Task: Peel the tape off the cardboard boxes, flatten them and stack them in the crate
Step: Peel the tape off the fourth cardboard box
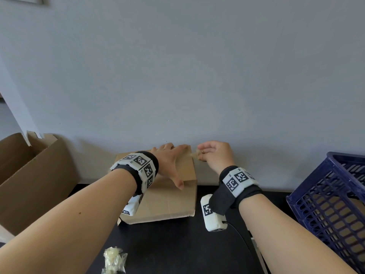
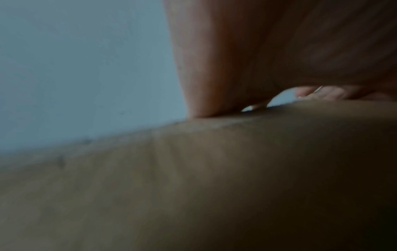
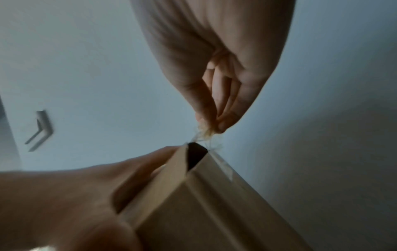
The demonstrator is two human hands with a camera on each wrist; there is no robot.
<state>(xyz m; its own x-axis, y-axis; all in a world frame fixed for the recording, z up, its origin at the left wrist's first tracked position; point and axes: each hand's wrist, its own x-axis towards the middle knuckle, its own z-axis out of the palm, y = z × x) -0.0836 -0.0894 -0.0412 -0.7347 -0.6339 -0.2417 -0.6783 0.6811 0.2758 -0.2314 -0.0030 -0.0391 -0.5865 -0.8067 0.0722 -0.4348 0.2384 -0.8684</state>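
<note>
A small brown cardboard box (image 1: 167, 202) stands on the black table against the wall. My left hand (image 1: 171, 165) lies flat on its top with straight fingers, pressing it down; the left wrist view shows the palm (image 2: 257, 59) on the cardboard (image 2: 193, 186). My right hand (image 1: 215, 155) is at the box's far right corner and pinches a crumpled strip of clear tape (image 1: 195, 155). In the right wrist view the tape (image 3: 206, 135) runs from the fingertips (image 3: 221, 127) to the box corner (image 3: 193, 169), still stuck along the edge.
A large open cardboard box (image 1: 33, 180) stands at the left. A blue plastic crate (image 1: 331, 204) with flattened cardboard inside sits at the right. A wad of peeled clear tape (image 1: 114, 260) lies on the table near the front. The grey wall is right behind the small box.
</note>
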